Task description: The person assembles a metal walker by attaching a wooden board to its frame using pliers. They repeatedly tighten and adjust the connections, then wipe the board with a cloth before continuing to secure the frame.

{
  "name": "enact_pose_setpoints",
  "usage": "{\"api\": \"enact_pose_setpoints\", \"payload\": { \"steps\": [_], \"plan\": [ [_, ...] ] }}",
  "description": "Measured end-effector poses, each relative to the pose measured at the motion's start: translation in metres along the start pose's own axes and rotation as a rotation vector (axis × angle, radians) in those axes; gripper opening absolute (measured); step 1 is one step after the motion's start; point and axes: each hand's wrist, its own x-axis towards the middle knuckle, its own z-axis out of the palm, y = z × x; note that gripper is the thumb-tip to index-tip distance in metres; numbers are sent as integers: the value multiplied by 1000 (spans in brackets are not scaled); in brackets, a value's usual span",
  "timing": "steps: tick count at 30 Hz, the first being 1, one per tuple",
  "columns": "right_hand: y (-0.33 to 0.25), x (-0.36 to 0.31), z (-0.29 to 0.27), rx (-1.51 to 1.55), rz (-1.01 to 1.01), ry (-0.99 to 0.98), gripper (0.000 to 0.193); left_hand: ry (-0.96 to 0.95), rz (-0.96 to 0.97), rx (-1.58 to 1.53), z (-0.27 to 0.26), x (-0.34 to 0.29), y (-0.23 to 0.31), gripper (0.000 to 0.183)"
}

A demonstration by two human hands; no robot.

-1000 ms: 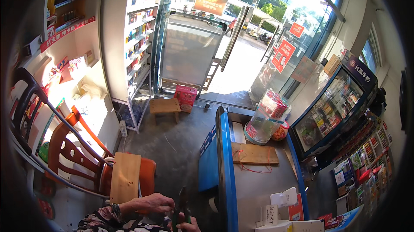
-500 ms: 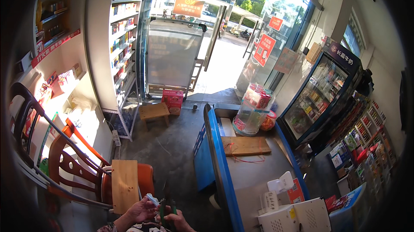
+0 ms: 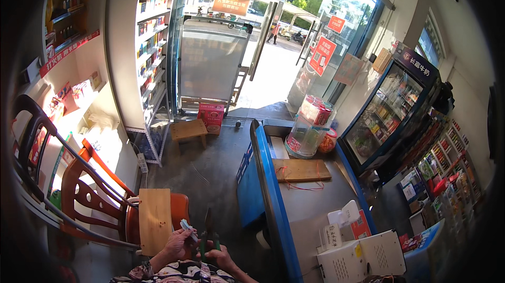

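Because the left hand (image 3: pixel 176 242) pinches small pale strips (image 3: pixel 188 225) right against the dark green-handled pliers (image 3: pixel 209 233) gripped by the right hand (image 3: pixel 221 255) at lap level, a slip could nick fingers.

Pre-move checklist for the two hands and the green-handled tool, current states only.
1. Right hand on the green-handled tool: ok, fingers wrapped round the handles.
2. Left hand holds a small pale object: ok, though what it is cannot be told.
3. Tool's dark tip points up, away from the body: ok.
4. Tool jaws open or closed: cannot tell, too small.
5. Both hands fully in view: not ok, they sit at the lower edge and are partly cut off.
6. Wooden board on the orange chair beside the left hand: ok, lying flat, untouched.
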Motion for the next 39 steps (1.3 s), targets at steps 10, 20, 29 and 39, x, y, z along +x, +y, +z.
{"api": "enact_pose_setpoints", "payload": {
  "steps": [10, 20, 29, 39],
  "plan": [
    [-24, -5, 24, -49, -12, 61, 54, -97, 115, 809, -4, 2, 32, 17],
    [-18, -6, 16, -27, -87, 118, 50, -95, -113, 522, -11, 6, 14, 12],
    [-5, 3, -3, -623, -288, 442, 41, -115, -107, 661, -9, 7, -2, 13],
    [-25, -3, -1, -5, -82, 220, 46, -18, 138, 866, -12, 9, -22, 11]
  ]
}}
